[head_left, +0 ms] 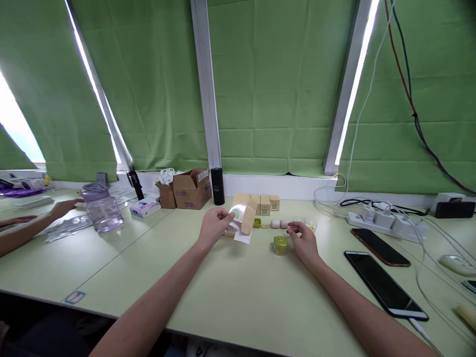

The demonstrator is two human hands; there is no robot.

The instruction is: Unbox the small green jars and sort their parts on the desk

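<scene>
My left hand [215, 225] is closed on a small tan cardboard box [250, 218] with its end flaps open, held tilted above the table. A white paper piece [242, 235] hangs below the box. My right hand [304, 241] has thumb and fingers pinched together; what they hold, if anything, is too small to tell. Just left of it, a small clear jar with a green lid [280, 244] stands on the table. Behind are white cylindrical pieces [279, 223], a green part [257, 223] and several small tan boxes [265, 204].
At the right lie two phones [385, 283], cables and a white power strip [386, 225]. A black bottle [217, 186], a brown carton [191, 191] and a tissue pack [145, 206] stand toward the back. Left is a purple jug [102, 208], near another person's hand [65, 208].
</scene>
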